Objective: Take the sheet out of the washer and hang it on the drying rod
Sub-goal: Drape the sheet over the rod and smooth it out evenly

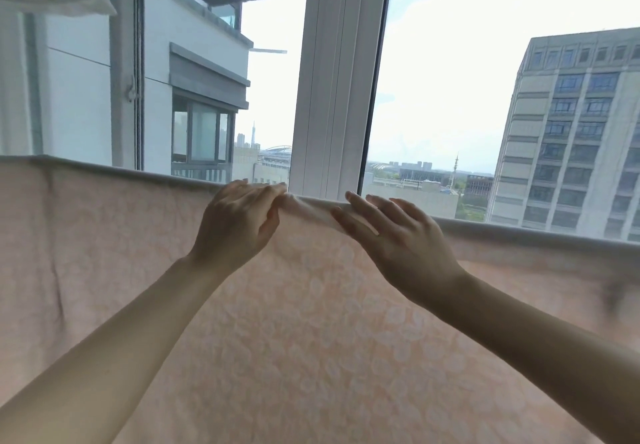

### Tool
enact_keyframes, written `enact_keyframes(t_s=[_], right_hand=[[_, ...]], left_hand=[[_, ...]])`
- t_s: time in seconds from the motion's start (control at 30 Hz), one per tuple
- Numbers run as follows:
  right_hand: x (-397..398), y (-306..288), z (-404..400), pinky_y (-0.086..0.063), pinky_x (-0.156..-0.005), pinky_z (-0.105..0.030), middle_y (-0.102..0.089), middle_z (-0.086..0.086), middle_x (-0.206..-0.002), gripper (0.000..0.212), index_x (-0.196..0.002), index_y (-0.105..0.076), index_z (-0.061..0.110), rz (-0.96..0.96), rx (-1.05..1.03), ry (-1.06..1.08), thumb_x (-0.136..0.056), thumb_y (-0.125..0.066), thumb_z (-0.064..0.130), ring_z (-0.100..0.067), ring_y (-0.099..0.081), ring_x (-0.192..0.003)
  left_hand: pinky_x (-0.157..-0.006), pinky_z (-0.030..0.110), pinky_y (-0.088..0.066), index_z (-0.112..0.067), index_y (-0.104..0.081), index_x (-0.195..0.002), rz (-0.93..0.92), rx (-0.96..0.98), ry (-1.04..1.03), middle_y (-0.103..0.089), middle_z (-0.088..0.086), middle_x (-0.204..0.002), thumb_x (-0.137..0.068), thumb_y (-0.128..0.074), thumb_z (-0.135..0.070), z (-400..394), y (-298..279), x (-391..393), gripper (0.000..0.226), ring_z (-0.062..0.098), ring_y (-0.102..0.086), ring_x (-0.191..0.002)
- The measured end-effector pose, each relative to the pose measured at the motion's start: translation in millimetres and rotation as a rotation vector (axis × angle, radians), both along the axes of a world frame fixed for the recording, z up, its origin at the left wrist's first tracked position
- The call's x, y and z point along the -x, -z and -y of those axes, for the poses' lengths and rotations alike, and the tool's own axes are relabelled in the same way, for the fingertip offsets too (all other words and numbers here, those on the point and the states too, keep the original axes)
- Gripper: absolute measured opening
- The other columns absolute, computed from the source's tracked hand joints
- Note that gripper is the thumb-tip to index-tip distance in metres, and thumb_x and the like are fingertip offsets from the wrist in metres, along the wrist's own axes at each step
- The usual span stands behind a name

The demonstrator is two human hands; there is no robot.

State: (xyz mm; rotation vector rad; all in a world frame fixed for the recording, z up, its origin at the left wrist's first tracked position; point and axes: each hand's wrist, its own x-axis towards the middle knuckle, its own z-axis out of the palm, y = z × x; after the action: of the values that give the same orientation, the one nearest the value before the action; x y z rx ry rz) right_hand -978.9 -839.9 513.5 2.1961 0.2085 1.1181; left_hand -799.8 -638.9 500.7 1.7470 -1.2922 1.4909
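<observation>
Pinching a bunched fold at the top edge, my left hand (239,221) has thumb and fingers closed on the cloth. My right hand (394,232) sits just beside it, fingers long and nearly flat over the same fold, thumb under; it reads as a light grip on the cloth. The fold between them is a small twisted ridge. The pink patterned sheet (311,339) is already draped over the drying rod (519,227), hanging down across the whole view in front of the window (450,97). The washer is not in view. My judgement: removal and hanging are done; what remains is flattening this ridge and evening the drape.
</observation>
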Motion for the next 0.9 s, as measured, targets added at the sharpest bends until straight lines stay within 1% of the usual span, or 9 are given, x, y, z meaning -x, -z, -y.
enact_keyframes(t_s=[0.13, 0.3, 0.4, 0.47, 0.57, 0.63, 0.73, 0.83, 0.9], right_hand=[[-0.9, 0.5, 2.1, -0.051, -0.091, -0.046, -0.049, -0.016, -0.143, 0.056, -0.143, -0.045, 0.013, 0.021, 0.013, -0.020, -0.089, -0.054, 0.009, -0.033, -0.056, -0.119], [-7.2, 1.1, 11.5, -0.052, -0.086, -0.043, -0.050, -0.014, -0.142, 0.062, -0.142, -0.046, 0.013, 0.047, 0.055, -0.056, -0.084, -0.065, 0.004, -0.031, -0.059, -0.113], [-8.5, 2.1, 12.2, -0.053, -0.083, -0.042, -0.053, -0.014, -0.140, 0.063, -0.141, -0.049, 0.012, 0.062, 0.071, -0.075, -0.081, -0.068, 0.003, -0.030, -0.060, -0.110], [-9.6, 2.9, 10.5, -0.053, -0.082, -0.042, -0.053, -0.014, -0.139, 0.064, -0.140, -0.049, 0.012, 0.068, 0.070, -0.087, -0.080, -0.070, 0.003, -0.030, -0.061, -0.109], [-11.5, 3.8, 13.6, -0.051, -0.083, -0.041, -0.052, -0.013, -0.140, 0.066, -0.140, -0.050, 0.012, 0.070, 0.069, -0.098, -0.079, -0.072, 0.002, -0.030, -0.060, -0.109], [-11.3, 3.9, 17.6, -0.051, -0.082, -0.041, -0.051, -0.014, -0.141, 0.068, -0.140, -0.049, 0.011, 0.071, 0.080, -0.094, -0.078, -0.072, 0.000, -0.030, -0.060, -0.108], [-10.0, 4.0, 19.8, -0.052, -0.081, -0.040, -0.051, -0.014, -0.141, 0.067, -0.141, -0.048, 0.011, 0.077, 0.086, -0.106, -0.079, -0.070, -0.002, -0.029, -0.061, -0.106], [-10.0, 5.0, 20.0, -0.052, -0.080, -0.040, -0.052, -0.014, -0.141, 0.060, -0.141, -0.048, 0.010, 0.093, 0.102, -0.118, -0.085, -0.063, -0.002, -0.029, -0.061, -0.106], [-9.7, 5.3, 20.8, -0.052, -0.081, -0.040, -0.051, -0.014, -0.141, 0.059, -0.142, -0.047, 0.010, 0.100, 0.112, -0.111, -0.086, -0.062, -0.001, -0.030, -0.060, -0.107]], left_hand=[[-0.089, 0.042, -0.053, -0.005, -0.068, -0.102, -0.001, -0.031, 0.008, -0.074, 0.010, -0.100, -0.093, -0.063, -0.015, -10.7, -7.4, -10.6, 0.014, 0.028, -0.071, -0.092], [-0.093, 0.045, -0.053, -0.003, -0.064, -0.110, 0.029, -0.167, 0.002, -0.063, 0.011, -0.127, -0.089, -0.065, -0.011, -15.3, -1.3, -16.0, 0.022, 0.030, -0.064, -0.112], [-0.091, 0.039, -0.052, -0.008, -0.058, -0.111, -0.051, -0.118, 0.065, -0.062, 0.006, -0.131, -0.092, -0.061, -0.018, -17.7, -2.9, -13.7, 0.022, 0.028, -0.065, -0.111], [-0.089, 0.038, -0.052, -0.009, -0.060, -0.117, -0.052, -0.119, 0.030, -0.067, 0.005, -0.123, -0.089, -0.066, -0.020, -15.0, -9.4, -13.3, 0.030, 0.027, -0.068, -0.105], [-0.086, 0.033, -0.050, -0.007, -0.069, -0.105, -0.016, -0.119, 0.004, -0.074, 0.006, -0.098, -0.082, -0.075, -0.015, -11.6, -13.4, -15.6, 0.026, 0.025, -0.071, -0.089], [-0.086, 0.034, -0.051, -0.004, -0.072, -0.100, -0.004, -0.115, 0.012, -0.075, 0.006, -0.094, -0.080, -0.076, -0.011, -12.8, -12.8, -16.7, 0.022, 0.024, -0.071, -0.086], [-0.095, 0.039, -0.047, -0.002, -0.069, -0.100, 0.082, -0.125, -0.019, -0.070, 0.012, -0.114, -0.082, -0.073, -0.008, -15.2, -6.0, -17.9, 0.020, 0.030, -0.069, -0.101], [-0.112, 0.046, -0.035, -0.003, -0.063, -0.101, 0.227, -0.233, -0.056, -0.052, 0.015, -0.142, -0.090, -0.064, -0.010, -21.7, 1.5, -24.1, 0.013, 0.030, -0.046, -0.134], [-0.113, 0.046, -0.033, -0.004, -0.061, -0.100, 0.226, -0.297, -0.043, -0.043, 0.013, -0.148, -0.092, -0.061, -0.012, -25.0, 4.0, -27.3, 0.011, 0.028, -0.037, -0.139]])
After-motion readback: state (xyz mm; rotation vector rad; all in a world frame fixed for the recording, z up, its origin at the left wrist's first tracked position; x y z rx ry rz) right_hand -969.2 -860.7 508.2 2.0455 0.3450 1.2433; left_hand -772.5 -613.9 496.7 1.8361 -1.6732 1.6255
